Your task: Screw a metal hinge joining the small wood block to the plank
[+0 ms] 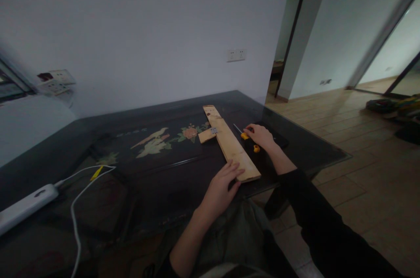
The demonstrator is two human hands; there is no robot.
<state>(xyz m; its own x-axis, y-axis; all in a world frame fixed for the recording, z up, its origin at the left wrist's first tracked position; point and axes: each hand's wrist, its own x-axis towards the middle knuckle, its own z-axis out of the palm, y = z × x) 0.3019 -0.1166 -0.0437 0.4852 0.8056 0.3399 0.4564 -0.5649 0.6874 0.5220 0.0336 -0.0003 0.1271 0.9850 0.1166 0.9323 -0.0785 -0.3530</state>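
Observation:
A long pale wooden board (234, 146) lies slantwise on the dark table. A short wooden piece (206, 136) sticks out from its left side, with a small grey metal plate (214, 130) where the two meet. My left hand (221, 186) grips the board's near end, fingers on top and thumb at the edge. To the right of the board, my right hand (260, 136) is closed around a screwdriver (244, 136) with a yellow and black handle. Its metal shaft points away to the upper left, and my fingers hide part of the handle.
A dark flat object (280, 140) lies beside my right hand. On the left, a white power strip (29, 205) has a white cable (75, 216) with a yellow tag (96, 173). A wall (157, 41) stands behind the table (164, 190), whose right edge faces a tiled floor (348, 190).

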